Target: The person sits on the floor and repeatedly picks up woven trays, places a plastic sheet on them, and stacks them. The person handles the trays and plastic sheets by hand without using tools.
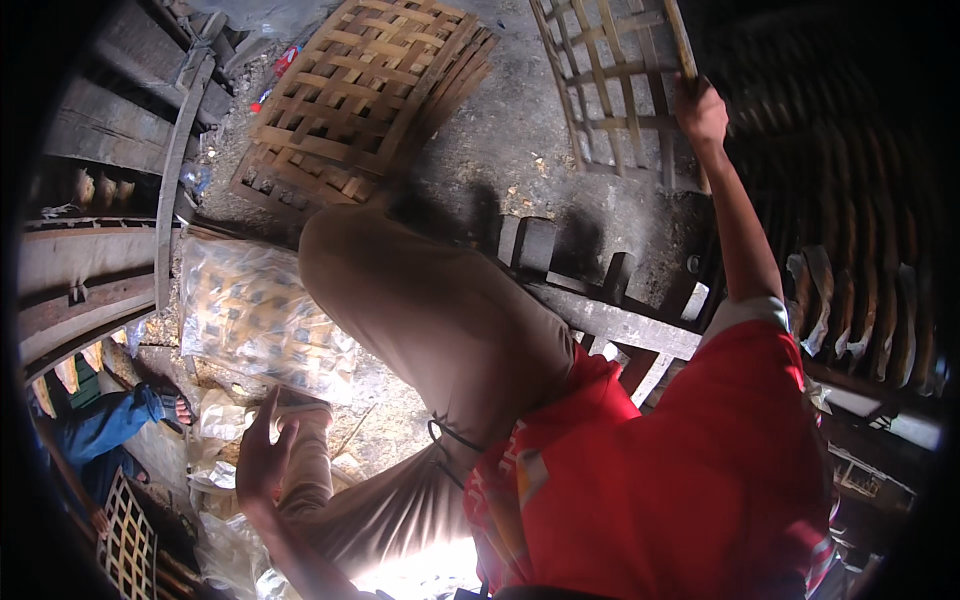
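Observation:
My right hand (702, 113) is wrapped round the wooden edge of a woven bamboo lattice rack (610, 75), which it holds up at the top right. My left hand (265, 455) hangs over my lower leg near my shoe at the lower left, thumb and finger apart, with nothing visible in it. A little beyond it lies a woven mat under clear plastic sheeting (255, 310). Several more bamboo lattice racks (370, 85) are piled on the floor at the far left of centre.
Long strips (880, 310) stand in rows in a dark rack on the right. A wooden slatted frame (620, 318) runs beside my bent leg. At the left, a person in blue trousers (110, 425) has a hand at another lattice rack (128, 535). Wooden beams (105, 125) line the left wall.

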Motion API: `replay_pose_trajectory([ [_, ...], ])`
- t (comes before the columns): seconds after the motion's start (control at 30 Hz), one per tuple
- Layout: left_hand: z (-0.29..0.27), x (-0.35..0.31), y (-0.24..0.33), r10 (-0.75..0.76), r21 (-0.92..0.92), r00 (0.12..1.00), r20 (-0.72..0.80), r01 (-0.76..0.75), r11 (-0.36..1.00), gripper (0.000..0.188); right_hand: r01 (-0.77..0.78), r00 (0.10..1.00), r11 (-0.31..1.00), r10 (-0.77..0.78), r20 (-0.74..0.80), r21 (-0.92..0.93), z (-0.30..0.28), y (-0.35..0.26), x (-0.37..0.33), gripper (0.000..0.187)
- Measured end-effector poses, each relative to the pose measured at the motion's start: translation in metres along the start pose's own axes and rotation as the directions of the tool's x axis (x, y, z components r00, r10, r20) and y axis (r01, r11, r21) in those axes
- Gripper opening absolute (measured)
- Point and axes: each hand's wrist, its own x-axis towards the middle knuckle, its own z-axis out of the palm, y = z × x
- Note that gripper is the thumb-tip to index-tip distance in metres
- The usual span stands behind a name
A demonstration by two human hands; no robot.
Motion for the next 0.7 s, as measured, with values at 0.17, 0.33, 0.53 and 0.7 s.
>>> replay_pose_trajectory([
  [0.17, 0.0, 0.005, -0.006, -0.036, 0.022, 0.999, 0.01, 0.036, 0.999, 0.058, -0.04, 0.999, 0.997, 0.041, 0.031, -0.061, -0.016, 0.033, -0.05, 0.048],
  [0.33, 0.001, 0.016, -0.008, -0.012, 0.0, 0.999, 0.032, 0.012, 1.0, 0.058, -0.118, 0.985, 0.992, 0.124, 0.118, -0.052, 0.016, 0.069, -0.078, 0.049],
  [0.53, 0.001, 0.026, -0.013, -0.024, -0.005, 0.998, 0.056, 0.025, 1.0, 0.057, 0.256, 0.925, 0.966, -0.257, 0.278, 0.039, 0.14, 0.062, -0.115, 0.057],
  [0.7, 0.005, 0.023, -0.016, -0.052, -0.017, 0.997, 0.056, 0.053, 0.998, 0.057, -0.107, 0.938, 0.988, 0.064, 0.34, 0.108, 0.169, 0.06, -0.103, 0.044],
])
